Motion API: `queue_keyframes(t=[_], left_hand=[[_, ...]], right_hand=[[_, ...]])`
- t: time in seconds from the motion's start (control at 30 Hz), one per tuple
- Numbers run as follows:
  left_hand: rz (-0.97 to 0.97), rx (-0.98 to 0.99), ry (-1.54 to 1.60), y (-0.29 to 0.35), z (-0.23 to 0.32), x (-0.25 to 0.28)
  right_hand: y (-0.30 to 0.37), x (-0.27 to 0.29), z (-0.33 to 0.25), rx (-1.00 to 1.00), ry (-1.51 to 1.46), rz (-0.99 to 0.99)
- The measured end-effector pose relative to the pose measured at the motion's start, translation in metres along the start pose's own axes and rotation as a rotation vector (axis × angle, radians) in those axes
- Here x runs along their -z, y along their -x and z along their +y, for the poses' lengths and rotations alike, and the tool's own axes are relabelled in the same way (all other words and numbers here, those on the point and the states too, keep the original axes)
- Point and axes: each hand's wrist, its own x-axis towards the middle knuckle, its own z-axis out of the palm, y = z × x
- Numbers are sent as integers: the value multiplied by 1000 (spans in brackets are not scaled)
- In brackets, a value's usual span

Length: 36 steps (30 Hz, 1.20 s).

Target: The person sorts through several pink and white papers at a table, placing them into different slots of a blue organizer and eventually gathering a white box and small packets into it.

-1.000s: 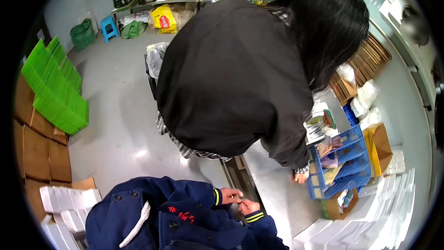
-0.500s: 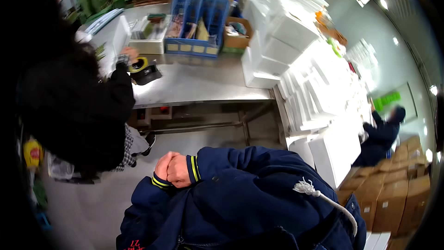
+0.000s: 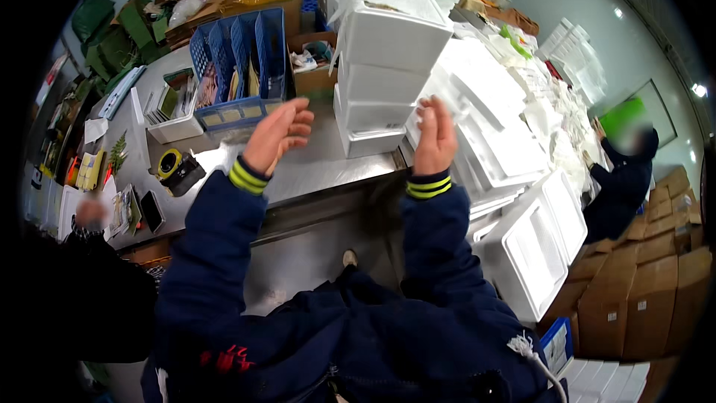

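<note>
Both my arms stretch forward in dark blue sleeves with yellow-striped cuffs. My left hand (image 3: 282, 134) is raised over the front of the steel table (image 3: 309, 155), its fingers apart and holding nothing. My right hand (image 3: 436, 136) is held up with its fingers extended, just in front of a stack of white foam boxes (image 3: 384, 78). That stack stands on the table between and beyond my hands; whether my right hand touches it I cannot tell. Left of my left hand is a blue plastic file rack (image 3: 237, 113) holding flat packets.
A tape dispenser (image 3: 179, 172) and a phone (image 3: 152, 211) lie on the table at left, near a co-worker's hand (image 3: 91, 213). White foam lids (image 3: 485, 97) pile up at right, above an open foam box (image 3: 528, 257). Cardboard cartons (image 3: 634, 298) and another person (image 3: 623, 179) are farther right.
My hands were clasped together at my body; they have parted and reached forward. My view has moved closer to the table and the foam stack. The co-worker now appears lower left.
</note>
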Motion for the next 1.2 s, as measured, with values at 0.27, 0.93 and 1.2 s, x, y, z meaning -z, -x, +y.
queue_keyframes(t=[0.27, 0.93, 1.2], left_hand=[[361, -135, -126, -154, 13, -57], [341, -649, -301, -91, 11, 59], [527, -327, 136, 74, -23, 178]], right_hand=[[-169, -13, 43, -246, -116, 53], [-85, -103, -43, 134, 175, -372], [68, -197, 44, -372, -52, -794]])
